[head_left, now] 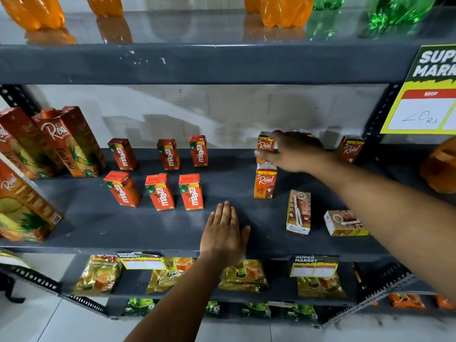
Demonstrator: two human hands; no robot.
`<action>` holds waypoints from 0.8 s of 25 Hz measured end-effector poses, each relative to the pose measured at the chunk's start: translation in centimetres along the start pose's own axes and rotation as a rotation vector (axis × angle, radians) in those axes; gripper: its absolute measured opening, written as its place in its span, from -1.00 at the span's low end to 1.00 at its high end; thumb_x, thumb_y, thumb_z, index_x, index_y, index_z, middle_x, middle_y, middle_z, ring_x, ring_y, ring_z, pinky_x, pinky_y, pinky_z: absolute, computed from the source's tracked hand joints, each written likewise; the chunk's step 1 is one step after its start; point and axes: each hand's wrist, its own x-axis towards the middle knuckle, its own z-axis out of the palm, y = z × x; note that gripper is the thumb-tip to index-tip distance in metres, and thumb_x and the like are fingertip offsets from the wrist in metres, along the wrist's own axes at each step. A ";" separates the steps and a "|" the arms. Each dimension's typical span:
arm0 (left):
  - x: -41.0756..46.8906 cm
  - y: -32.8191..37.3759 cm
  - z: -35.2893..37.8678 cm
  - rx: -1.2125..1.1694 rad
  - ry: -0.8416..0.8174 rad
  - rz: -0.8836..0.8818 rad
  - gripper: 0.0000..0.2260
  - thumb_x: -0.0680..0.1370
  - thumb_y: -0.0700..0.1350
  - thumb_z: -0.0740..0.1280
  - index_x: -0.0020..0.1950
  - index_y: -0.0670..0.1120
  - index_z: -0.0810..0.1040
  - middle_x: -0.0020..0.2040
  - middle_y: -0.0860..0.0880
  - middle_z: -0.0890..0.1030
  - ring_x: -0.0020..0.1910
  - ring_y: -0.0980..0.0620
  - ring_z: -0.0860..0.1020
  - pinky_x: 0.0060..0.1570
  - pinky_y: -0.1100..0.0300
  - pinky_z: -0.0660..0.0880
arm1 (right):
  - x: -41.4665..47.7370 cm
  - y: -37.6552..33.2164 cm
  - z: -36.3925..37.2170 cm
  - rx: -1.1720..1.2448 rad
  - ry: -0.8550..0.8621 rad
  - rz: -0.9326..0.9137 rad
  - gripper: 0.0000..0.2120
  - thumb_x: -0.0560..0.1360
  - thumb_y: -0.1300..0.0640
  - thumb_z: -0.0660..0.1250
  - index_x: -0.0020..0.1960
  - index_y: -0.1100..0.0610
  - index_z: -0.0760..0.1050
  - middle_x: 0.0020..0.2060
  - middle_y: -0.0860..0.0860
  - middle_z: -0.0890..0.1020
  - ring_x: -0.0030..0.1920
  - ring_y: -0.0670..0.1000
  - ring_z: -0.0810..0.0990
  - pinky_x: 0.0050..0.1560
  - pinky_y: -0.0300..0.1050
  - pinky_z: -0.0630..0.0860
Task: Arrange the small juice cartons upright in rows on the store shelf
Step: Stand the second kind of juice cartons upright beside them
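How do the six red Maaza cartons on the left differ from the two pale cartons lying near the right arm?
The Maaza cartons stand upright in two neat rows of three; the two pale cartons lie flat, unaligned. The Maaza cartons show red fronts with the brand name; the pale cartons show backs with straws attached. Both sets are small juice cartons on the same grey shelf.

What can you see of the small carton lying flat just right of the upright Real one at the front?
The flat carton is a small juice pack on its back, long axis running front to back on the grey shelf. Its upward face is tan and red with a wrapped straw stuck along it; the near end is white with print. It looks like coated card, undamaged. Neither hand touches it, and it lies apart from its neighbours.
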 end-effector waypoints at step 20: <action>0.3 1.0 -0.7 0.060 0.017 -0.029 -0.38 0.62 0.19 -0.13 0.55 -0.18 -0.03 0.60 -0.13 -0.03 0.57 -0.06 -0.11 0.51 0.05 -0.15 | -4.7 7.7 3.7 0.277 0.072 0.108 -0.48 0.29 -0.12 0.51 0.07 -0.03 0.29 -0.01 0.06 0.62 -0.11 0.06 0.59 -0.26 -0.10 0.47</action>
